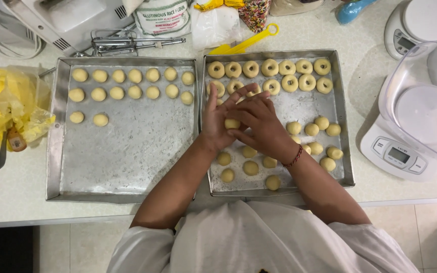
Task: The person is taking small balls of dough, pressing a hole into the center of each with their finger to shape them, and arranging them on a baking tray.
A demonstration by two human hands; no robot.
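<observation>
Both hands over the right-hand shallow metal baking tray (341, 116), middle of the frame. Left hand (217, 121) flat, fingers wide and pointing up, small pale yellow dough ball (232, 124) resting on the palm — right hand (260, 124) laid across it, fingers loosely curled over the ball. Ring-shaped pale dough pieces (289, 82) lined along that tray's top, plain pale balls (322, 123) lower down. Second metal tray (127, 167) at left, rows of smooth dough balls (135, 76) up top. White kitchen scale (398, 151) at right — crumpled yellow plastic bag (6, 108) far left.
</observation>
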